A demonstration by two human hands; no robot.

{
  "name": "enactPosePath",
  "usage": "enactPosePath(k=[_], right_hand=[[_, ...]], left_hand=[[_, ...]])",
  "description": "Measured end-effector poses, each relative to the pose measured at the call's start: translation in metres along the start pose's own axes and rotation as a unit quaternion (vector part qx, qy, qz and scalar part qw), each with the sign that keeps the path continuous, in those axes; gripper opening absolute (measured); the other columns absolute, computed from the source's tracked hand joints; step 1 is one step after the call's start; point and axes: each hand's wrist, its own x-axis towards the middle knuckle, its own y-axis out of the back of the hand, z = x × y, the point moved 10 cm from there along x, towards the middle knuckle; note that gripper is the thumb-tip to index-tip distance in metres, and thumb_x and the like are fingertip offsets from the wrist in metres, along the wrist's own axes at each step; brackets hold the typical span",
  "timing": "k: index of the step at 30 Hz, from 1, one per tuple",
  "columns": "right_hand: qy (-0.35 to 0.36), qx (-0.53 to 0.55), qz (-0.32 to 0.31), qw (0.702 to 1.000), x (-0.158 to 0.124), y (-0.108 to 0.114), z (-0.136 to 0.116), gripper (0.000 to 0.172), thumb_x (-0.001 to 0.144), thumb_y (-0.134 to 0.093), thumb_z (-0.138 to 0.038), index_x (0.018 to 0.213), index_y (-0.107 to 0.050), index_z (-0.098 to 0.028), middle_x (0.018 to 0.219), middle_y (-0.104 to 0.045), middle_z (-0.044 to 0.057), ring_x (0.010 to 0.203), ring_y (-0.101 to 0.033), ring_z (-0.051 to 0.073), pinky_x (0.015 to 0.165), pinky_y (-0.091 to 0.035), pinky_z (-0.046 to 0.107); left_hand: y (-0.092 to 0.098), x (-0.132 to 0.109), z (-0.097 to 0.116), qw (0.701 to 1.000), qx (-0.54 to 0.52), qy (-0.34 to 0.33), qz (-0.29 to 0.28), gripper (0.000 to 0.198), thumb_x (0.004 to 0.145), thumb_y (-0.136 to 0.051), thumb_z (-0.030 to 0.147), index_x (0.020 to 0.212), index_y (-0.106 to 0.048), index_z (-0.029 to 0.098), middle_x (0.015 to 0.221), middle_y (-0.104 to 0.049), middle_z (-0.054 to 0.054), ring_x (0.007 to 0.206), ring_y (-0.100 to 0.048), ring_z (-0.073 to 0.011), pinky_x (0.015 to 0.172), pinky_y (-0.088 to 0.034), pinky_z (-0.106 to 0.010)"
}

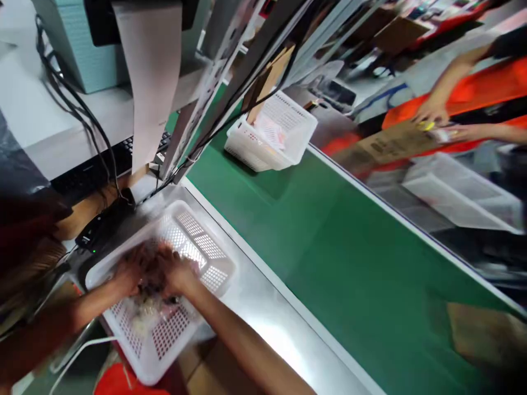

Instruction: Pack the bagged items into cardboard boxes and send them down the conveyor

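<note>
A white plastic basket [210,249] with perforated sides and bottom sits at the edge of the metal counter. My left hand [130,270] and my right hand [175,272] both reach into it, close together. Between them is a dark, blurred bundle [150,274], whose kind I cannot make out. Motion smears my fingers, so their grip does not show. Pale and reddish small items [144,318] lie in the basket below my hands.
A green conveyor belt [313,247] runs beside the metal counter [263,323]. On it are another white basket [267,137] and a blurred cardboard piece [481,334]. Across the belt, a person's hands [432,112] hold a cardboard box [395,144]. Black cables [78,104] hang at left.
</note>
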Motion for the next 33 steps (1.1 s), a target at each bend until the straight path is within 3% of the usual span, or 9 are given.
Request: enactPosePath(k=[6, 10, 13, 16, 18, 21, 25, 29, 33], right_hand=[[-0.065, -0.016, 0.019, 0.998, -0.025, -0.012, -0.003, 0.132, 0.056, -0.105, -0.045, 0.168, -0.039, -0.020, 0.162, -0.050, 0.029, 0.130, -0.060, 0.047, 0.106, -0.055, 0.062], [-0.084, -0.028, 0.008, 0.996, -0.024, -0.018, -0.002, 0.119, 0.055, -0.104, -0.043, 0.160, -0.052, -0.019, 0.177, -0.027, 0.028, 0.156, -0.029, 0.058, 0.118, -0.035, 0.081], [-0.113, -0.005, -0.015, 0.994, -0.031, -0.027, 0.001, 0.123, 0.054, -0.103, -0.037, 0.162, -0.047, -0.017, 0.181, -0.011, 0.027, 0.159, -0.024, 0.057, 0.116, -0.044, 0.072], [-0.137, 0.022, -0.010, 0.990, -0.042, -0.026, 0.003, 0.117, 0.059, -0.098, -0.031, 0.162, -0.046, -0.014, 0.175, -0.027, 0.030, 0.147, -0.047, 0.049, 0.105, -0.058, 0.053], [-0.144, 0.029, -0.007, 0.989, -0.049, -0.022, 0.002, 0.109, 0.065, -0.095, -0.032, 0.161, -0.047, -0.015, 0.165, -0.044, 0.029, 0.134, -0.060, 0.044, 0.098, -0.060, 0.046], [-0.148, 0.036, -0.017, 0.988, -0.059, -0.019, -0.002, 0.091, 0.070, -0.093, -0.036, 0.152, -0.058, -0.017, 0.147, -0.062, 0.024, 0.119, -0.070, 0.040, 0.091, -0.060, 0.041], [-0.154, 0.041, -0.035, 0.987, -0.070, -0.017, -0.013, 0.062, 0.076, -0.089, -0.035, 0.132, -0.071, -0.020, 0.130, -0.074, 0.015, 0.104, -0.076, 0.030, 0.080, -0.058, 0.031], [-0.173, 0.038, -0.016, 0.984, -0.083, 0.001, -0.016, 0.048, 0.080, -0.083, -0.027, 0.127, -0.074, -0.018, 0.123, -0.076, 0.014, 0.101, -0.077, 0.027, 0.078, -0.056, 0.029], [-0.214, 0.053, 0.046, 0.974, -0.107, 0.046, -0.001, 0.049, 0.080, -0.078, -0.019, 0.128, -0.073, -0.016, 0.127, -0.074, 0.017, 0.103, -0.076, 0.028, 0.079, -0.054, 0.031]], left_hand=[[0.011, -0.010, 0.007, 0.997, 0.018, -0.016, -0.073, 0.092, 0.077, -0.086, 0.029, 0.161, -0.051, 0.018, 0.163, -0.055, -0.019, 0.148, -0.051, -0.0422, 0.122, -0.044, -0.053], [0.017, -0.037, 0.017, 0.994, -0.017, -0.013, -0.104, 0.063, 0.082, -0.081, 0.044, 0.139, -0.070, 0.018, 0.146, -0.069, -0.015, 0.143, -0.058, -0.0395, 0.122, -0.046, -0.051], [0.011, -0.062, 0.035, 0.993, -0.034, -0.004, -0.116, 0.093, 0.068, -0.089, 0.060, 0.150, -0.064, 0.025, 0.163, -0.055, -0.016, 0.155, -0.045, -0.0446, 0.123, -0.047, -0.050], [-0.002, -0.082, 0.049, 0.990, -0.018, 0.041, -0.134, 0.130, 0.057, -0.095, 0.061, 0.170, -0.041, 0.026, 0.182, -0.023, -0.018, 0.165, -0.023, -0.0521, 0.118, -0.051, -0.060], [-0.006, -0.090, 0.053, 0.989, 0.011, 0.071, -0.126, 0.135, 0.061, -0.095, 0.053, 0.175, -0.028, 0.025, 0.184, -0.010, -0.019, 0.166, -0.016, -0.0546, 0.116, -0.052, -0.063], [-0.010, -0.095, 0.060, 0.991, 0.035, 0.073, -0.106, 0.138, 0.062, -0.096, 0.048, 0.176, -0.019, 0.032, 0.185, -0.006, -0.016, 0.164, -0.021, -0.0558, 0.113, -0.054, -0.064], [-0.032, -0.096, 0.072, 0.986, 0.036, 0.045, -0.157, 0.158, 0.048, -0.103, 0.056, 0.176, -0.012, 0.039, 0.184, -0.014, -0.017, 0.162, -0.018, -0.0603, 0.113, -0.044, -0.078], [-0.034, -0.081, 0.075, 0.991, 0.016, 0.042, -0.122, 0.146, 0.054, -0.100, 0.059, 0.175, -0.022, 0.038, 0.181, -0.020, -0.022, 0.161, -0.021, -0.0596, 0.106, -0.051, -0.075], [-0.037, -0.070, 0.074, 0.994, 0.030, 0.024, -0.102, 0.115, 0.060, -0.098, 0.053, 0.162, -0.051, 0.026, 0.175, -0.031, -0.027, 0.155, -0.035, -0.0562, 0.104, -0.055, -0.065]])
